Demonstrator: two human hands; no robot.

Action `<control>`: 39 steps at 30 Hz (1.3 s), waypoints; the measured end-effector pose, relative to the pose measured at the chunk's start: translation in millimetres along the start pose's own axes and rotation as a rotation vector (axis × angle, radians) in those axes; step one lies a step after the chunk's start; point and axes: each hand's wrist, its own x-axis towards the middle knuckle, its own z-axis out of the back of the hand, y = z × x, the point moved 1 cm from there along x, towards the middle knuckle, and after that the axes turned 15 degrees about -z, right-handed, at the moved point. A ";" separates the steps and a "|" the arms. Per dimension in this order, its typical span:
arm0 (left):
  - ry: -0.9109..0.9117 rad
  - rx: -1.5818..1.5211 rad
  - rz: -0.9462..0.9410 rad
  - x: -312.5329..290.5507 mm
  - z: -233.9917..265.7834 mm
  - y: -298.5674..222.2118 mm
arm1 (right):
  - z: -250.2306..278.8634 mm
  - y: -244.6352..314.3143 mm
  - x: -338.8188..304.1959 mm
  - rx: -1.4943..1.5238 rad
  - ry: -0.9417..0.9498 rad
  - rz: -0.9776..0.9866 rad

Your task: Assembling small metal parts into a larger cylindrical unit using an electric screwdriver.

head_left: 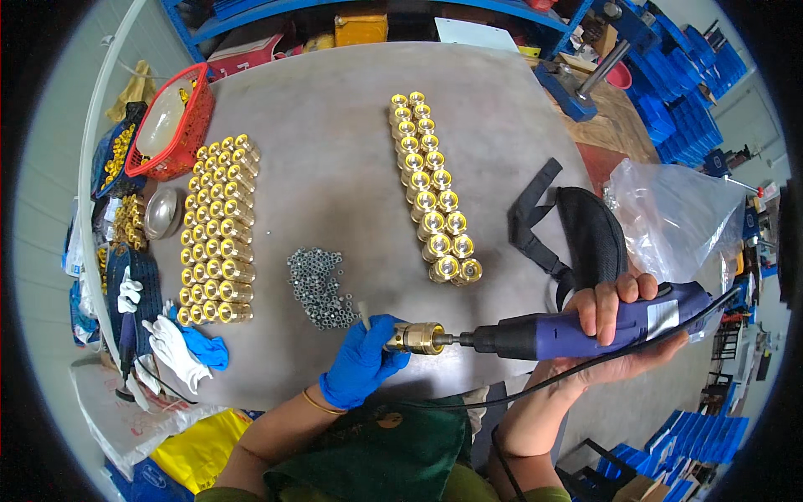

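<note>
My left hand [361,360], in a blue glove, grips a brass fitting [421,338] lying sideways just above the near part of the table. My right hand [606,311] is bare and wraps round a purple electric screwdriver [544,336] held level. Its bit points left and meets the open end of the fitting; how deep the tip goes is hidden. Close to my left hand lies a pile of small metal nuts [318,289]. Beyond my hands a double row of upright brass fittings [427,201] runs away from me. More brass fittings [216,243] stand in a block farther left.
A red basket [199,113] and a metal bowl [164,212] sit at the grey table's [335,125] left edge, with white gloves [177,351] nearer. On the right lie a black pouch [590,230] and a clear plastic bag [669,222]. The screwdriver's black cable [552,385] crosses before me.
</note>
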 end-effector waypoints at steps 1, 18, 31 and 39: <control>-0.003 0.005 0.002 1.4 2.7 -1.4 | -0.4 -1.2 1.3 0.019 -0.033 0.008; 0.019 0.674 -0.068 269.1 124.3 70.2 | 14.9 14.4 -5.7 -0.128 -0.020 0.040; 0.147 0.747 -0.265 312.5 115.4 114.6 | 9.8 -0.8 9.5 -0.101 -0.041 0.022; -0.314 0.419 -0.126 262.9 128.4 46.5 | 7.0 6.8 0.5 -0.138 -0.215 0.041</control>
